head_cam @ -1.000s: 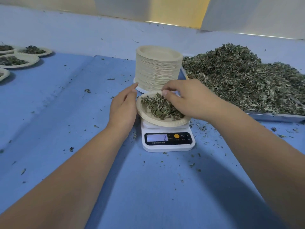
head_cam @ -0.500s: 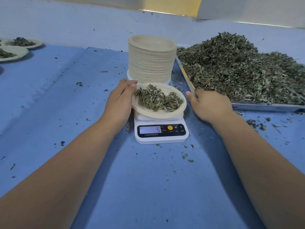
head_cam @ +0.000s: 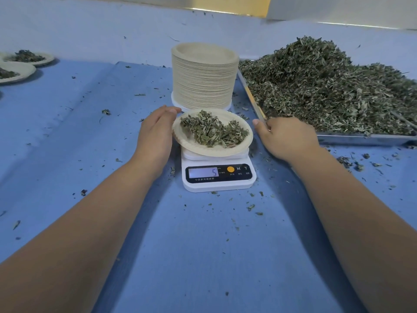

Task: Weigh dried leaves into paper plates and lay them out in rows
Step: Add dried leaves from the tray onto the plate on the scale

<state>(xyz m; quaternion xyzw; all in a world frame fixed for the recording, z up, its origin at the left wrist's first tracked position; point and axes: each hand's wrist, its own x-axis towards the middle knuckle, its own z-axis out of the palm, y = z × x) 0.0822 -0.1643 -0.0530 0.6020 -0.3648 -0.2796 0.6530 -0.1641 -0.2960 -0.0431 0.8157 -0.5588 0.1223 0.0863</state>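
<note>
The plate on the scale is touched by the flat left hand (right hand relaxed, empty); leaves could be spilled by a tilted lift

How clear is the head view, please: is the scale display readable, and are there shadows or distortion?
Head view: the scale display reads 5, sharp and glare-free; lighting is even, with soft shadows beside both arms on the cloth; wide-angle distortion stretches them toward the corners.
</note>
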